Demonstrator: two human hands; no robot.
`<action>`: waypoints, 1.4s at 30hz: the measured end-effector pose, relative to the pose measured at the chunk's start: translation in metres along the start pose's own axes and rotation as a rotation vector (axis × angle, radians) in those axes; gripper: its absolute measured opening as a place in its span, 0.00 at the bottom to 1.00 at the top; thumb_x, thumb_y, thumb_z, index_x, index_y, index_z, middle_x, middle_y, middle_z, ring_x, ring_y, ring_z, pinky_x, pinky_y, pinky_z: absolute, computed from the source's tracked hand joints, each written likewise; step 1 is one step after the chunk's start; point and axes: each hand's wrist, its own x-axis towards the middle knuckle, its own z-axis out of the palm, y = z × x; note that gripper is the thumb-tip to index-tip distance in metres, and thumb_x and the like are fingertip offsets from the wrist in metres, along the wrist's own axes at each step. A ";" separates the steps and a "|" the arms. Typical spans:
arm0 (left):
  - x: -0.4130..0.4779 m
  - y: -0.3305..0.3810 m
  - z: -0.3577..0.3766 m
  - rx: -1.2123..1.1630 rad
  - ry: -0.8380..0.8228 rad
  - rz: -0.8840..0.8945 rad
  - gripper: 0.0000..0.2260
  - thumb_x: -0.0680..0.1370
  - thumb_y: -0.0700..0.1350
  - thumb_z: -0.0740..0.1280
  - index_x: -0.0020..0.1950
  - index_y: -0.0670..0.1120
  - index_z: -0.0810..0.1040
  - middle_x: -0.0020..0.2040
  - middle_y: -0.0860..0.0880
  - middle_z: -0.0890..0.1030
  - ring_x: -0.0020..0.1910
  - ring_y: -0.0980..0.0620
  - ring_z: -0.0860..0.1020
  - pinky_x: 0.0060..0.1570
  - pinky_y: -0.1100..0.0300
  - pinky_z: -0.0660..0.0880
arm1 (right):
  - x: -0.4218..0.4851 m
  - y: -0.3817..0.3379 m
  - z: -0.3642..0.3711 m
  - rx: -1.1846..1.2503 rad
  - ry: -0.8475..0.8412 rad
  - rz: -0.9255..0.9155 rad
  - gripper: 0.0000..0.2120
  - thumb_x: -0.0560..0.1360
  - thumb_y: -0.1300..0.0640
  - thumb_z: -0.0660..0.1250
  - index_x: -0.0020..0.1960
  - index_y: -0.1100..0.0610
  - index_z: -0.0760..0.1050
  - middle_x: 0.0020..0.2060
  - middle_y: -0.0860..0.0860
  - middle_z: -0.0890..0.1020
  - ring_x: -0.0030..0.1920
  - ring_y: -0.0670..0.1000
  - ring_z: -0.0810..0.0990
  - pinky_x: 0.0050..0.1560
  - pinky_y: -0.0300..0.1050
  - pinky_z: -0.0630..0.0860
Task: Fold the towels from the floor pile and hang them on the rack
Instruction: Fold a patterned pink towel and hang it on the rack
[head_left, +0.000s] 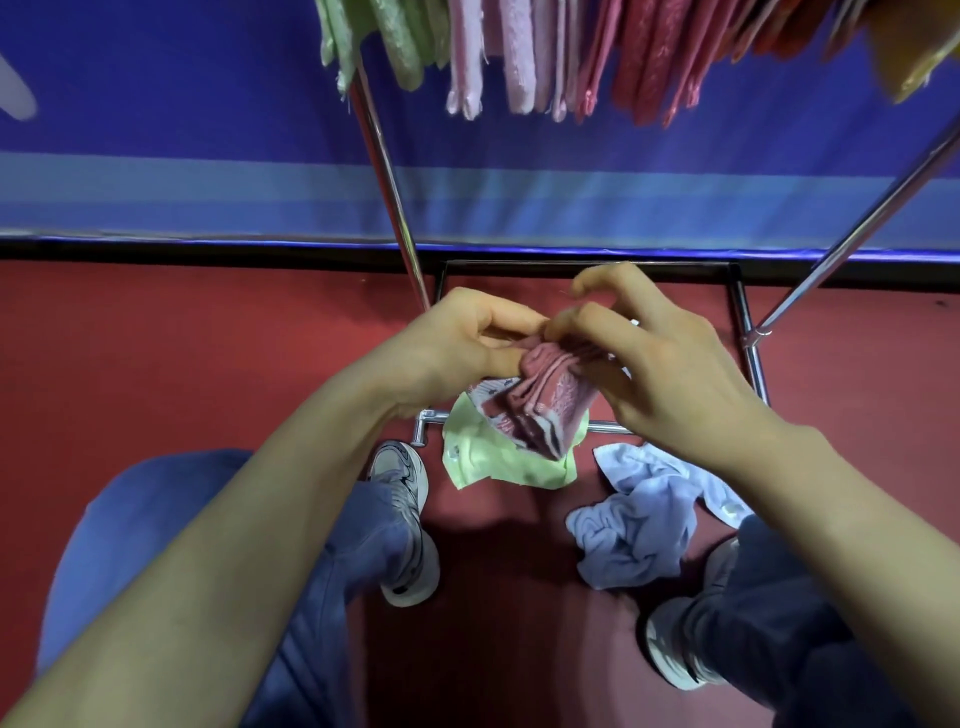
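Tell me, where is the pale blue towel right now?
The pale blue towel lies crumpled on the red floor, low and right in the head view, between the green towel and the person's right shoe.

Bunched terry towel held between hands (540, 410): dusty pink-red, woven paler pattern, white and dark stripes at lower border. Crumpled towel on floor beneath (493, 462): pale green, plain. Second crumpled floor towel (639, 519): pale lavender-blue, plain. Hung towels, left to right: light green (384, 41), light pink (498, 57), deeper red-pink with faint woven pattern (660, 57), yellow-orange at far right (914, 52). Carpeted floor (182, 364): brick red. Backdrop panel (208, 130): violet-blue with lighter blue band. Rack tubes (389, 187): chrome. Trousers (156, 519): blue denim. Trainers (405, 499): grey-white.
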 end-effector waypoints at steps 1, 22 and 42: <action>0.001 -0.001 0.001 0.038 0.003 -0.003 0.11 0.73 0.33 0.71 0.54 0.42 0.82 0.46 0.48 0.85 0.47 0.56 0.83 0.51 0.64 0.79 | 0.000 0.001 0.001 0.002 -0.030 -0.002 0.15 0.73 0.64 0.68 0.58 0.52 0.76 0.61 0.53 0.72 0.44 0.54 0.76 0.32 0.53 0.76; 0.012 -0.021 -0.009 0.627 0.335 0.074 0.06 0.67 0.48 0.78 0.41 0.49 0.86 0.33 0.50 0.83 0.30 0.57 0.73 0.40 0.60 0.75 | -0.003 -0.004 0.008 -0.061 -0.119 -0.030 0.11 0.67 0.58 0.66 0.48 0.50 0.71 0.38 0.44 0.76 0.39 0.53 0.76 0.43 0.53 0.66; 0.004 -0.011 -0.002 0.193 0.158 0.095 0.04 0.76 0.36 0.73 0.50 0.42 0.84 0.41 0.45 0.85 0.42 0.52 0.81 0.51 0.55 0.80 | -0.002 0.005 0.009 0.127 0.210 0.036 0.11 0.69 0.71 0.73 0.49 0.61 0.80 0.54 0.57 0.76 0.49 0.50 0.77 0.52 0.41 0.74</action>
